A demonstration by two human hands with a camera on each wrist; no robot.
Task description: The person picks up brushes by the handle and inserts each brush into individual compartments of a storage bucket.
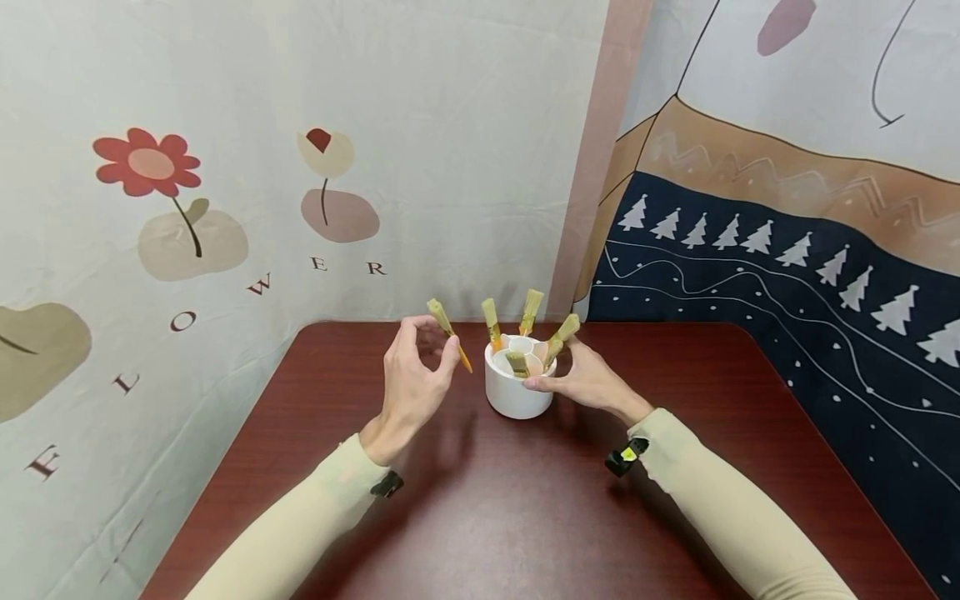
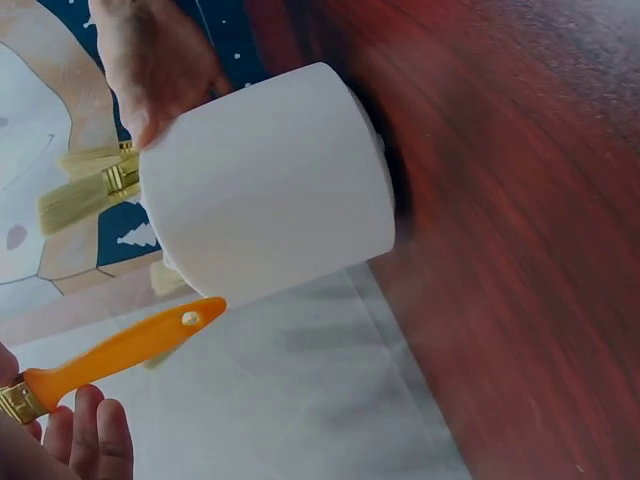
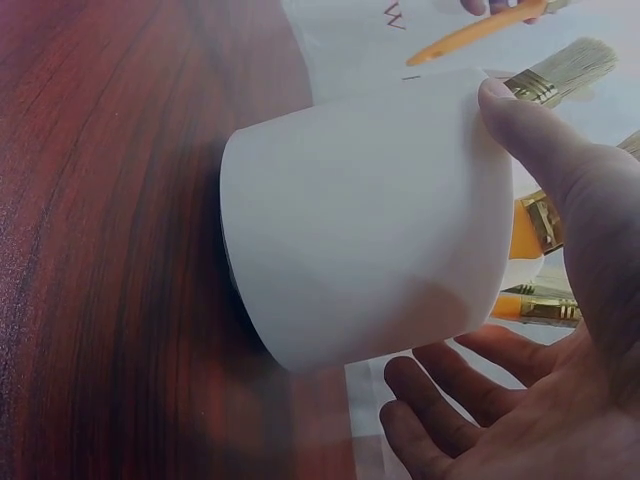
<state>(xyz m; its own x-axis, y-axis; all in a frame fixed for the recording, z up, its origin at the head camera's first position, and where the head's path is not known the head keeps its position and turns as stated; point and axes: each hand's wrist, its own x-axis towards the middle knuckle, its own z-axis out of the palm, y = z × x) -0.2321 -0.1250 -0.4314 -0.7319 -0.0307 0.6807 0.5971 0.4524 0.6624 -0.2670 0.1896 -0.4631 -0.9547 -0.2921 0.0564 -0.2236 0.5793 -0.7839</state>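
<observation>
In the head view a white round holder (image 1: pixel 517 398) with inner compartments stands on the table, several paintbrushes upright in it, bristles up. My right hand (image 1: pixel 594 379) holds it from the right, thumb on the near rim and the other fingers around the far side. Left of the holder, my left hand (image 1: pixel 412 379) pinches another paintbrush (image 1: pixel 441 317) near its metal band. Its orange handle (image 2: pixel 130 345) points down toward the holder and is apart from the rim. Pale bristles (image 3: pixel 580 70) of one standing brush show beside the right thumb in the right wrist view.
The dark red wooden table (image 1: pixel 510 517) carries the holder. Behind it hangs a pale cloth (image 1: pixel 465 150) printed with flowers and letters; a navy patterned cloth (image 1: pixel 750 300) with white trees hangs along the right. Each wrist wears a black strap (image 1: pixel 626 457).
</observation>
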